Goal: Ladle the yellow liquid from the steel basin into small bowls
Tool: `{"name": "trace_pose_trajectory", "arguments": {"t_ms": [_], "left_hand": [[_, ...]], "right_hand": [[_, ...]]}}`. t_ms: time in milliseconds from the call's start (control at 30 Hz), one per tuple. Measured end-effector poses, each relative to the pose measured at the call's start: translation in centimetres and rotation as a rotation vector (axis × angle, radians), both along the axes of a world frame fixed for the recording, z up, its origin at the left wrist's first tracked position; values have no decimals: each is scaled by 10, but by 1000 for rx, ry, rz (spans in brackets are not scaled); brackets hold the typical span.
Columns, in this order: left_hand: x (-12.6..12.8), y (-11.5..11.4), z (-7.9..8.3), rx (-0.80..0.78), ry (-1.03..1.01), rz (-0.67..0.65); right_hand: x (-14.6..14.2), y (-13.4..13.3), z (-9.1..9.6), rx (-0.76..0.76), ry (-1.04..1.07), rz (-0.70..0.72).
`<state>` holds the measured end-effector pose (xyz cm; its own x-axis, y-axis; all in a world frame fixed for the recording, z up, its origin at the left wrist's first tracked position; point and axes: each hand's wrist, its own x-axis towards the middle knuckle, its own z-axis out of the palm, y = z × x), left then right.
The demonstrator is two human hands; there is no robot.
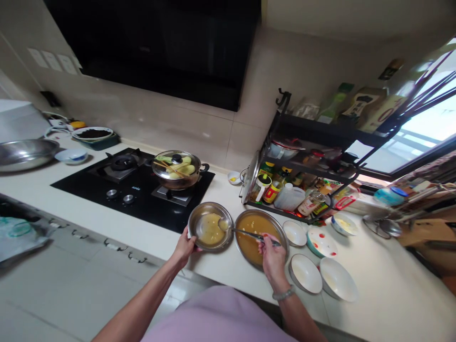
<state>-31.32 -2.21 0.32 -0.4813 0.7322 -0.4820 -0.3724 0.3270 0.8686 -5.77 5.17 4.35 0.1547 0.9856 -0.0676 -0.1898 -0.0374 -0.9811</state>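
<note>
My left hand (185,248) grips the rim of a steel bowl (193,218) at its near left side. The bowl is tilted, with a shallow layer of yellowish liquid (210,230) in it. Closed around the handle of a metal spoon (252,233), my right hand (272,256) reaches over a second, wider steel bowl (284,232). The spoon's head lies inside the left bowl near its right wall. Brown-orange liquid (254,249) with pale bits fills the wider bowl, which stands right beside the first on the counter.
Behind the left bowl is a black gas stove (142,209) bearing a glass-lidded pan (178,178). Several bowls, including a white bowl (305,273), stand to the right. A black rack (320,128) with bottles rises at the back right. A large steel basin (28,154) sits far left.
</note>
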Motion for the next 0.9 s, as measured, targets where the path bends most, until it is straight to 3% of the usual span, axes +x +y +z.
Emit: {"name": "trace_pose_trajectory", "arguments": {"t_ms": [233,367,467,567,633,700,900], "left_hand": [[0,0,-3,7,-5,10],[0,0,-1,2,6,4],[0,1,1,0,10,-8],[0,1,5,-1,9,-17],[0,1,6,-2,15,-28],[-1,2,7,-5,26,-39],[-2,3,5,-18,41,-46]], "right_hand": [[44,6,19,35,-29,-115],[69,3,20,105,-204,-135],[82,-4,15,273,-412,-55],[89,-10,10,571,-615,84],[90,-14,9,758,-708,161],[85,-16,8,847,-733,190],[36,-16,3,696,-533,277]]}}
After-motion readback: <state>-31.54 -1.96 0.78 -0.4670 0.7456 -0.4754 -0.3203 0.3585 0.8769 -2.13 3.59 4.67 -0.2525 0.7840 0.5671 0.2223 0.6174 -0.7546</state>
